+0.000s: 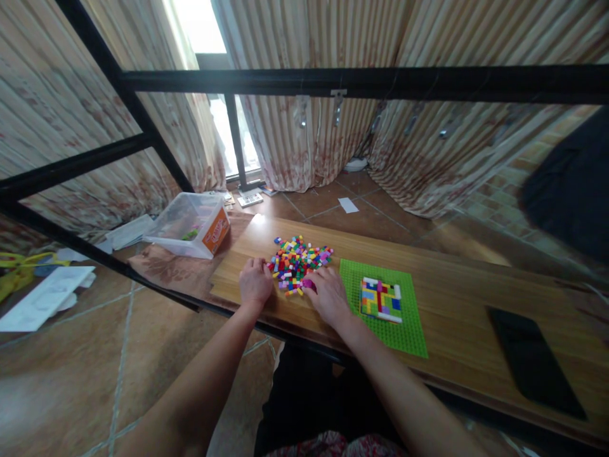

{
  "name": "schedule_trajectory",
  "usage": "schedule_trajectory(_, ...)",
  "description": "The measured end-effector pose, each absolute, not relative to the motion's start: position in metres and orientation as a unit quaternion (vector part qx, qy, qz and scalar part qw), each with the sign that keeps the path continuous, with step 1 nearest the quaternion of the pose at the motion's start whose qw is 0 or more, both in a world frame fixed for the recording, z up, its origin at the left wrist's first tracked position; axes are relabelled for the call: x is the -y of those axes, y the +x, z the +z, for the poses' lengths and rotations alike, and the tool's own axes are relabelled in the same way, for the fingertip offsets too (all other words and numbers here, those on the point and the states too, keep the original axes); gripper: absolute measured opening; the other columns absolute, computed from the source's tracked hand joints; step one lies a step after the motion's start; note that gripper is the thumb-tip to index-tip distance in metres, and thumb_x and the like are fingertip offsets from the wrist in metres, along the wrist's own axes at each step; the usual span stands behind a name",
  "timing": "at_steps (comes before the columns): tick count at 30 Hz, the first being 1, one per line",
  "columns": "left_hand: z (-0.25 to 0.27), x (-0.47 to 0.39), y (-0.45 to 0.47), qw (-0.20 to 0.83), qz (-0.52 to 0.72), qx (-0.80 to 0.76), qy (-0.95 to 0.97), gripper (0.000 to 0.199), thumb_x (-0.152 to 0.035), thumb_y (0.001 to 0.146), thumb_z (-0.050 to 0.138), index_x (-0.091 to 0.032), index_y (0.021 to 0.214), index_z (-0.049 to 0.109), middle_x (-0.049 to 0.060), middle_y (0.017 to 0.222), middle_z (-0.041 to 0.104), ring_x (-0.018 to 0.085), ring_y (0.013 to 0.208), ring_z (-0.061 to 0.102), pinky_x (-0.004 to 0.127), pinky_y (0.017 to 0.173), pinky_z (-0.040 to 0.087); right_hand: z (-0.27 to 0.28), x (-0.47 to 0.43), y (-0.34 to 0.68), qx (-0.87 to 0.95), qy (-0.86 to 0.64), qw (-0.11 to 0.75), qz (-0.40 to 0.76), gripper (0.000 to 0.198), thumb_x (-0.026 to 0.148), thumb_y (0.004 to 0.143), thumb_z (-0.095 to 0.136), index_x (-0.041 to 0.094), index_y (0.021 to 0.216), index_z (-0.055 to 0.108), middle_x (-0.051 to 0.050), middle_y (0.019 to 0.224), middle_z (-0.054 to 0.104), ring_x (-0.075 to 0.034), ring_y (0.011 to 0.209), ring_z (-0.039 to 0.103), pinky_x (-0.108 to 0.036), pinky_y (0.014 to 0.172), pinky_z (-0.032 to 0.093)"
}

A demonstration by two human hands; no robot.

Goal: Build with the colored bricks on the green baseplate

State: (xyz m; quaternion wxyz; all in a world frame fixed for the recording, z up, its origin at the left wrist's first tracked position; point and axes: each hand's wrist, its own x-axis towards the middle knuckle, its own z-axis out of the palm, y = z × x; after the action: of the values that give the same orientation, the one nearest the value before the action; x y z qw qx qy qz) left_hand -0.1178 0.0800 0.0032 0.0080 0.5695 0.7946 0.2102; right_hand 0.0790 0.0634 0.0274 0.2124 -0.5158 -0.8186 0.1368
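A heap of small coloured toy bricks lies on the wooden tabletop, with a hand on either side of it. My left hand is at the heap's left edge, fingers curled in; anything between them is hidden. On the near right side of the heap, my right hand is closed on a magenta brick at its thumb and fingertips. To the right of that hand lies a green baseplate. A squarish, multicoloured brick build with white bricks along its edges stands on the baseplate.
A dark flat phone-like slab lies at the table's right. Left of the table, a clear plastic box with an orange label holds a few green pieces. Black metal bars cross beyond the table, before striped curtains. Papers lie on the tiled floor.
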Motion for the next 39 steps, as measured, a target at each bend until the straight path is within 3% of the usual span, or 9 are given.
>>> schedule_trajectory(10,0.003,-0.080,-0.119,0.001,0.210,-0.793,0.573,0.027,-0.026,0.090,0.039,-0.020,0.101,0.063,0.009,0.104,0.064,0.023,0.095,0.061,0.034,0.083,0.044,0.045,-0.031,0.119,0.681,-0.525,0.414,0.300,0.016,0.027,0.083,0.058,0.020,0.094,0.066,-0.004,0.089,0.065,-0.016,0.078,0.062,-0.030,0.075,0.051)
schedule_trajectory(19,0.003,-0.081,-0.119,-0.007,0.210,-0.793,0.573,0.028,-0.027,0.090,0.039,-0.020,0.100,0.064,0.009,0.102,0.064,0.023,0.094,0.061,0.033,0.082,0.044,0.035,-0.010,0.194,0.555,-0.622,0.471,0.288,0.028,0.040,0.082,0.058,0.021,0.100,0.068,-0.008,0.102,0.071,-0.022,0.091,0.067,-0.039,0.083,0.053)
schedule_trajectory(24,0.003,-0.082,-0.119,-0.006,0.207,-0.794,0.571,0.029,-0.028,0.090,0.039,-0.019,0.102,0.064,0.010,0.103,0.064,0.023,0.094,0.061,0.034,0.081,0.044,0.045,-0.024,0.222,0.570,-0.682,0.419,0.187,0.030,0.043,0.081,0.058,0.020,0.094,0.070,-0.008,0.091,0.073,-0.022,0.081,0.068,-0.037,0.078,0.052)
schedule_trajectory(30,0.004,-0.082,-0.119,-0.010,0.206,-0.793,0.573,0.028,-0.027,0.090,0.040,-0.019,0.101,0.064,0.009,0.103,0.064,0.023,0.094,0.061,0.033,0.081,0.045,0.046,-0.046,0.223,0.638,-0.722,0.258,0.071,0.027,0.038,0.085,0.053,0.022,0.097,0.071,-0.006,0.084,0.073,-0.021,0.074,0.066,-0.033,0.069,0.046)
schedule_trajectory(35,0.004,-0.082,-0.119,-0.010,0.205,-0.795,0.571,0.028,-0.027,0.089,0.040,-0.019,0.101,0.064,0.009,0.102,0.064,0.023,0.093,0.061,0.034,0.081,0.045,0.049,-0.054,0.217,0.645,-0.750,0.125,0.072,0.027,0.035,0.088,0.051,0.024,0.103,0.070,-0.007,0.096,0.072,-0.021,0.083,0.065,-0.030,0.070,0.043)
schedule_trajectory(39,0.004,-0.082,-0.118,-0.006,0.209,-0.794,0.571,0.028,-0.026,0.089,0.041,-0.019,0.102,0.065,0.009,0.102,0.064,0.023,0.093,0.061,0.034,0.082,0.045,0.052,-0.058,0.219,0.663,-0.738,0.099,0.081,0.028,0.035,0.088,0.050,0.023,0.103,0.071,-0.006,0.096,0.072,-0.021,0.085,0.065,-0.030,0.071,0.042)
